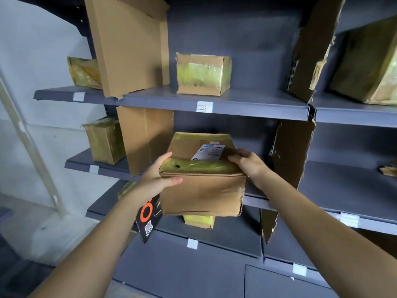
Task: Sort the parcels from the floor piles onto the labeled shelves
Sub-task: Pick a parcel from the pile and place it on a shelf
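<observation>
A brown cardboard parcel point(202, 190) with yellow tape and a white shipping label on top is held between both hands, at the front of the middle shelf point(348, 196). My left hand point(156, 177) grips its left top edge, thumb across the front. My right hand point(249, 162) grips its right top corner. The parcel's back part reaches into the bay between two cardboard dividers point(144, 138); whether its base rests on the shelf I cannot tell.
Other taped parcels stand on the shelves: one on the upper shelf point(203, 74), one at upper left point(84, 72), one at middle left point(105, 139), a large one at upper right point(369, 61), a small one below point(198, 221). A black-and-orange box point(148, 218) leans below my left wrist.
</observation>
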`<state>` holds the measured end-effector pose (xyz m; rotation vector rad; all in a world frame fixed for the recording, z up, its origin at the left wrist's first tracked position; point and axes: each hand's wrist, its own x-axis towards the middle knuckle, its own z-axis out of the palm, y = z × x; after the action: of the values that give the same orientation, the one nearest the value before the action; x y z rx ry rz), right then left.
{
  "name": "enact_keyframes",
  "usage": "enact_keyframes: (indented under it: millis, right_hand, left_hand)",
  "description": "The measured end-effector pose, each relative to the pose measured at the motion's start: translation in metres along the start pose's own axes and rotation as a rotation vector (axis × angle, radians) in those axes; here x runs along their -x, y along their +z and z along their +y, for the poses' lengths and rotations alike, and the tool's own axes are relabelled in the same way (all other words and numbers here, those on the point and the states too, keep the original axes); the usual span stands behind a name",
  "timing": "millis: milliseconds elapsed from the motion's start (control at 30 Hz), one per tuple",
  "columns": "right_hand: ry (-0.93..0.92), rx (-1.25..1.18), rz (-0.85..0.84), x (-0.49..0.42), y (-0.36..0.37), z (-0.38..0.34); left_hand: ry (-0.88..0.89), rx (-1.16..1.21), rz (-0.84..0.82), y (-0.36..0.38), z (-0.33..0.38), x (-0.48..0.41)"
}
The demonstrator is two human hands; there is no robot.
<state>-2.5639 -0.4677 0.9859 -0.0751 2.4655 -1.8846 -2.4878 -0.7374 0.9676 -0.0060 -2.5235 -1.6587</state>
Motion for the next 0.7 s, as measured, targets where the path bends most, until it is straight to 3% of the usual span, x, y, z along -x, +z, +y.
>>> enact_keyframes:
  millis: [133, 267, 467, 700]
  right_hand:
    - [-0.025, 0.126, -0.048, -0.006, 0.006, -0.005]
    - [-0.085, 0.465, -0.100, -0.012, 0.017, -0.006]
    - [-0.117, 0.615, 0.175, -0.034, 0.043, -0.008]
    - [-0.097, 0.651, 0.291, -0.057, 0.058, -0.009]
  left_hand:
    - [0.051, -0.122, 0.051, -0.009, -0.004, -0.040]
    - [0.086, -0.219, 0.064, -0.016, -0.012, -0.077]
    - [0.160, -0.358, 0.038, -0.016, -0.027, -0.129]
    - [0.409, -0.754, 0.085, -0.009, -0.035, -0.159]
